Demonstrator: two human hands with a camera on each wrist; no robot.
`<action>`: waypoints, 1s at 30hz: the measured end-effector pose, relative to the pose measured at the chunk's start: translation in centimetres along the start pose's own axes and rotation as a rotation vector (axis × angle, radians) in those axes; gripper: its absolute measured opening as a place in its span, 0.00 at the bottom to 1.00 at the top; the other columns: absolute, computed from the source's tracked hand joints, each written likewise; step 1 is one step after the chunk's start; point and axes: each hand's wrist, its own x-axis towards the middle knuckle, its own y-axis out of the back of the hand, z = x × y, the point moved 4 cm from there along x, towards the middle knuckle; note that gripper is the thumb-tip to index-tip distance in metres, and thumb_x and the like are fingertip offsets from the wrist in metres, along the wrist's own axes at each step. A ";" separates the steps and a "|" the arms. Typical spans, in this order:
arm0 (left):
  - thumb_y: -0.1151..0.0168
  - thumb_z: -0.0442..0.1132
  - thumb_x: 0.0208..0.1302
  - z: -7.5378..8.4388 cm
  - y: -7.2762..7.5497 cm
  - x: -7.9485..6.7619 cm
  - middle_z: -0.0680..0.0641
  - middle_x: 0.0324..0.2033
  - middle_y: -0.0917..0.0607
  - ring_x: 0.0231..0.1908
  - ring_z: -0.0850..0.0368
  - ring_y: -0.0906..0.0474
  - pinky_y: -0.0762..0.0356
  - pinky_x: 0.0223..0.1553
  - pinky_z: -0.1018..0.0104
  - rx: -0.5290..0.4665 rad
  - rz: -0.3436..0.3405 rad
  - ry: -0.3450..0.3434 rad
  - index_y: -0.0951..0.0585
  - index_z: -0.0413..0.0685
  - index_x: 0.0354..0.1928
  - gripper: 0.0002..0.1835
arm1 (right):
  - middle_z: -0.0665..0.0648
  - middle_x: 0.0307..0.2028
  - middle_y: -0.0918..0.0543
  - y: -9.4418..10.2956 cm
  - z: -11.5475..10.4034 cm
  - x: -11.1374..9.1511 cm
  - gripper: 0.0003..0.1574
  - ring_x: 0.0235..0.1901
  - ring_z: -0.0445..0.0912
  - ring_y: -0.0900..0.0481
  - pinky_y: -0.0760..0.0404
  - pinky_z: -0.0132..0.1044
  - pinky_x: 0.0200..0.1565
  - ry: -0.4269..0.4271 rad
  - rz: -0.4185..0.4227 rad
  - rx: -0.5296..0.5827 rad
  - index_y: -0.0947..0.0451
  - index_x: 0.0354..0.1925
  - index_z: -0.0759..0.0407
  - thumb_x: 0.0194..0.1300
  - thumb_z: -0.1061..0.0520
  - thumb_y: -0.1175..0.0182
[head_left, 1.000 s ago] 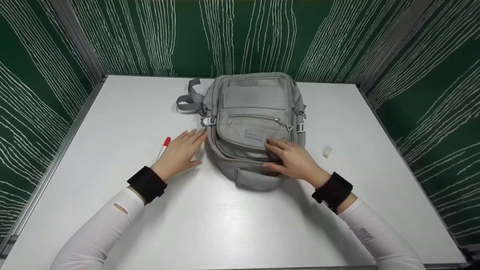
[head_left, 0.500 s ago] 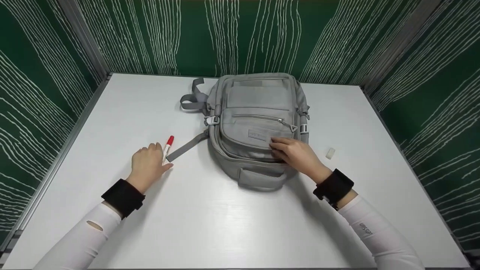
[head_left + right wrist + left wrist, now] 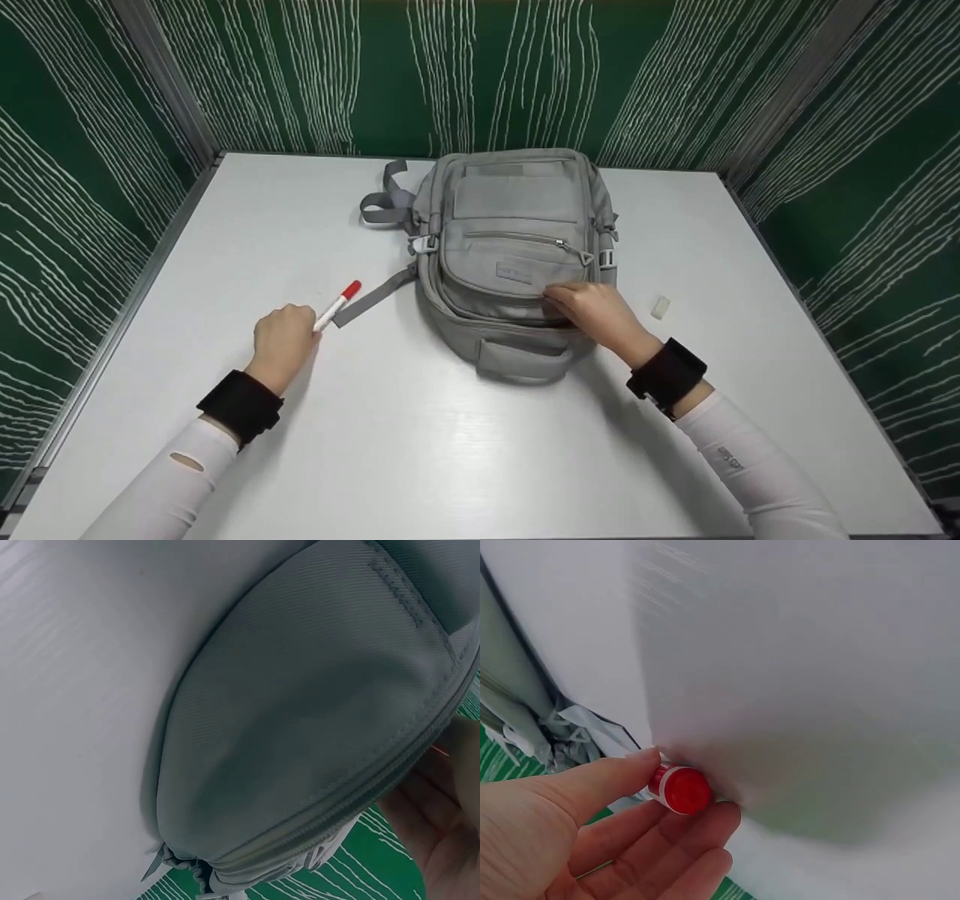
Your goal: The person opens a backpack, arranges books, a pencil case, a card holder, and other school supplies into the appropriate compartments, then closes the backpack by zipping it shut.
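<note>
A grey backpack (image 3: 517, 195) lies on the table with its zipped front pocket facing up. My left hand (image 3: 285, 341) grips a white marker (image 3: 328, 313) with a red cap, off to the left of the bag. In the left wrist view the red cap (image 3: 686, 789) pokes out between thumb and fingers. At the lower right of the front pocket, my right hand (image 3: 600, 311) pinches the pocket's edge with its fingers bent; the thumb is hidden in the head view. The right wrist view shows that hand (image 3: 442, 817) against the zipper edge (image 3: 390, 776).
A small whitish block (image 3: 660, 307) lies on the white table (image 3: 450, 465), right of the backpack. A grey strap (image 3: 373, 297) stretches from the bag toward the marker, and looped straps (image 3: 384, 208) stick out above it. Green walls (image 3: 390, 90) enclose the table.
My left hand has moved from the bag's left side to the marker, grasped it and tilted it. The right hand's fingers have drawn together at the pocket's edge.
</note>
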 end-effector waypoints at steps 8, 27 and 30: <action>0.29 0.28 0.57 0.2 0.7 -0.1 0.33 0.21 0.14 0.17 0.48 0.21 0.21 0.18 0.53 -0.041 0.066 -0.026 0.17 0.29 0.27 0.07 | 0.59 0.38 0.08 0.9 0.4 0.0 0.08 0.37 0.52 0.09 0.10 0.45 0.38 0.047 0.027 -0.005 0.13 0.44 0.62 0.66 0.63 0.34; 0.25 0.36 0.58 7.5 3.0 1.2 0.42 0.22 0.11 0.21 0.48 0.19 0.20 0.22 0.51 -0.115 0.129 -0.211 0.11 0.41 0.29 0.05 | 0.59 0.37 0.10 4.5 0.2 2.0 0.08 0.33 0.55 0.12 0.15 0.50 0.33 -0.110 0.120 0.013 0.16 0.44 0.59 0.72 0.57 0.39; 0.25 0.36 0.58 8.6 3.2 1.6 0.44 0.21 0.12 0.21 0.49 0.19 0.21 0.21 0.51 -0.111 0.144 -0.250 0.12 0.43 0.27 0.06 | 0.59 0.38 0.10 4.8 0.2 2.3 0.09 0.35 0.56 0.11 0.14 0.53 0.34 -0.133 0.120 0.023 0.16 0.45 0.60 0.73 0.57 0.39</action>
